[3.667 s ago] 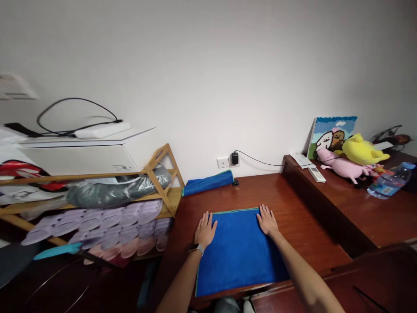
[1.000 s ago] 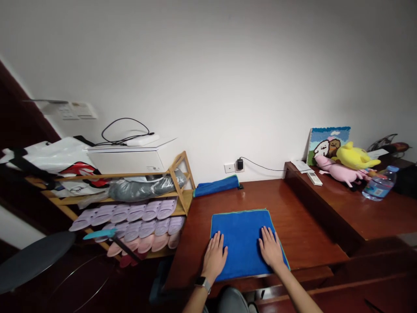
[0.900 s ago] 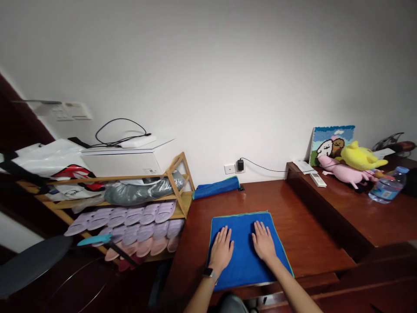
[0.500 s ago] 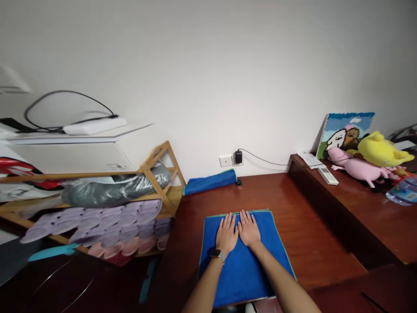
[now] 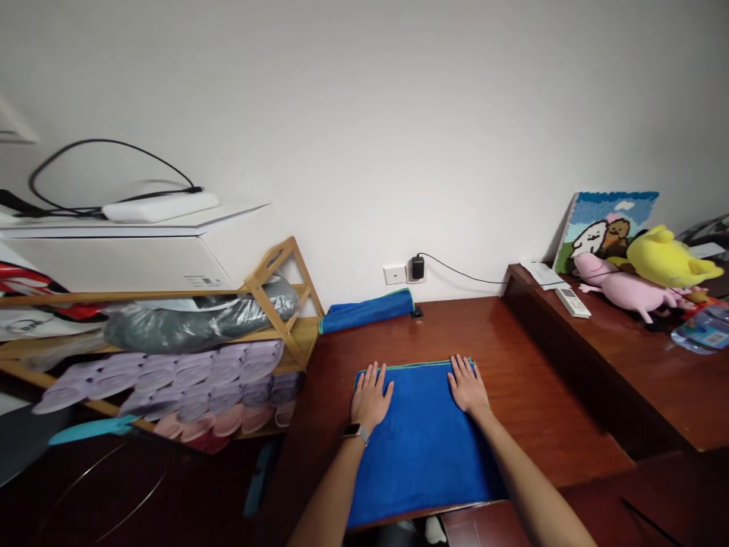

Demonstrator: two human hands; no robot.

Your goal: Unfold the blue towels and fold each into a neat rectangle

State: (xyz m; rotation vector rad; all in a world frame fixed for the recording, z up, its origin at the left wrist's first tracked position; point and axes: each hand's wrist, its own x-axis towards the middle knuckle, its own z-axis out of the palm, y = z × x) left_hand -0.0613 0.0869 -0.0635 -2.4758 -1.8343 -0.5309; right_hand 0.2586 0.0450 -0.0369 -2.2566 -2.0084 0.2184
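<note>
A blue towel (image 5: 421, 441) with green edging lies spread on the reddish-brown table (image 5: 529, 380), its near side at the table's front edge. My left hand (image 5: 370, 399), with a watch (image 5: 354, 431) on the wrist, rests flat on the towel's far left corner, fingers spread. Flat on the far right corner is my right hand (image 5: 468, 386), its fingers stretched out and slightly apart. Neither hand grips anything. Against the wall at the table's back left lies a second blue towel (image 5: 370, 311), rolled or folded into a long strip.
Left of the table stands a wooden rack (image 5: 273, 304) with purple slippers (image 5: 222, 365) and a white box (image 5: 125, 258). A black adapter (image 5: 418, 267) is plugged into the wall. To the right, a raised surface holds a remote (image 5: 572, 302), plush toys (image 5: 620, 289) and a plastic bottle (image 5: 703, 330).
My hands have slid apart from the towel's middle, the left one to the left corner and the right one to the right corner. The view has shifted slightly.
</note>
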